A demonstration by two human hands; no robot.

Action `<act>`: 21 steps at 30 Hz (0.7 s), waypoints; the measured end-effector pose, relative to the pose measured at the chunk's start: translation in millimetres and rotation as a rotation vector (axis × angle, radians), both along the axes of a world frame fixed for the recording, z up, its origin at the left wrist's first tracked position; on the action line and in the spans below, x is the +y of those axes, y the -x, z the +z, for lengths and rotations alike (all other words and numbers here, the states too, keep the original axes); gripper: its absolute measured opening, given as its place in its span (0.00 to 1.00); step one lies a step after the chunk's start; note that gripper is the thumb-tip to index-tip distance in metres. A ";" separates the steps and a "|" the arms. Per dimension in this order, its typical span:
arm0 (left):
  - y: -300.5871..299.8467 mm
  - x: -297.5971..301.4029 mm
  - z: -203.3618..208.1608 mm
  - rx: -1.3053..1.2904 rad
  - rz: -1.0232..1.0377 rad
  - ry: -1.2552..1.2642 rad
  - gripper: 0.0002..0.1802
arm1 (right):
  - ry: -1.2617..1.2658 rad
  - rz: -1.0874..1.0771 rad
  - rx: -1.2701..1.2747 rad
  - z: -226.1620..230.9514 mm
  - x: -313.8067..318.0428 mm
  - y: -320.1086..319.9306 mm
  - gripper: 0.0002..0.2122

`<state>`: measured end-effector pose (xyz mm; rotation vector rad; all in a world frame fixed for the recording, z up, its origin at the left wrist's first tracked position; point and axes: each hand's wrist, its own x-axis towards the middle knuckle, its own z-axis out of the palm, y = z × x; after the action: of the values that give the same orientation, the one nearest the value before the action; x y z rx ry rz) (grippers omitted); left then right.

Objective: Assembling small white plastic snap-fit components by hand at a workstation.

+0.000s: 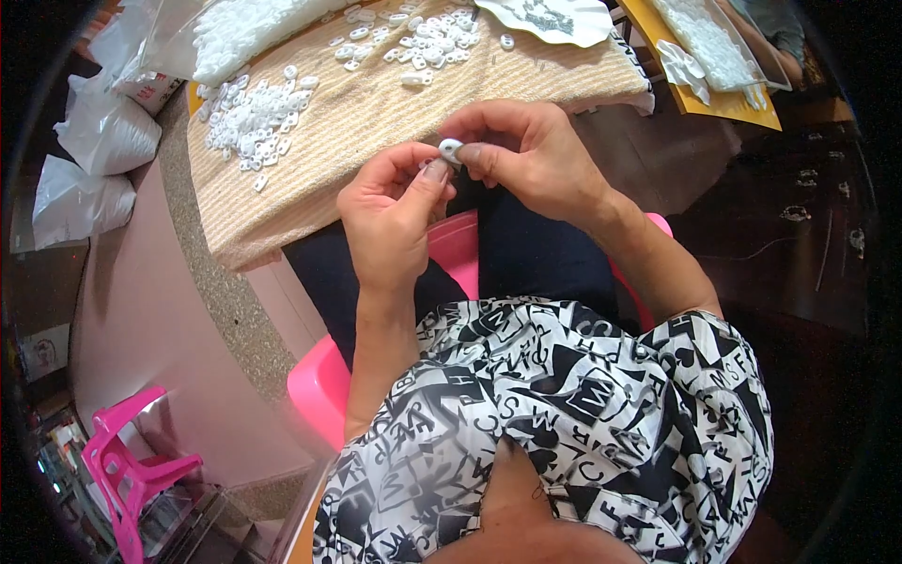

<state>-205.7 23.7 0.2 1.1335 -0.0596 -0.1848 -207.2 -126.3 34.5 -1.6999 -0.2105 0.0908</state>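
Small white piece pinched at the fingertips, above the lap

The small white piece (450, 149) is held up just beyond the near edge of the cloth-covered table, over the person's lap. It is a rounded oval with a dark spot, perhaps a hole, near its middle. It looks like moulded plastic, so it is probably very light, stiff and hard to crush; its smooth, curved rim would likely slip or spin under a loose pinch. The best hold is probably across the two flat faces or opposite edges, with the pads of thumb and forefinger, leaving the centre uncovered.

The right hand (536, 155) has thumb and forefinger closed on the piece from its right side. The left hand (390, 211) has its thumb and bent fingers drawn together right at the piece's lower left; whether they grip it, or something tiny beside it, cannot be told.

Beyond the hands, a striped beige cloth (319, 179) bears a left pile of white pieces (254, 117) and a looser far scatter (437, 39), all similar in shape. A white scalloped sheet (587, 33) at the far edge carries small dark bits (543, 11). Farther out stand white bags (113, 127) on the left and, lower down, a pink stool (127, 461).
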 end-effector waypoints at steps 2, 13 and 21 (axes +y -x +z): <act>-0.8 0.2 -2.4 -0.007 -0.015 -0.012 0.06 | -0.015 0.014 0.018 -0.6 0.5 0.4 0.07; 0.4 -0.8 -1.0 0.037 -0.031 0.092 0.05 | -0.552 0.020 0.362 -9.4 -4.8 -5.6 0.07; 0.8 -0.3 3.3 0.038 -0.007 0.049 0.06 | -0.524 0.045 0.353 -7.4 -1.2 -3.9 0.07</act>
<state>-206.5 23.4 3.5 1.0803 -0.0346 -0.2098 -203.3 -127.5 27.1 -1.1347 -0.0030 0.3363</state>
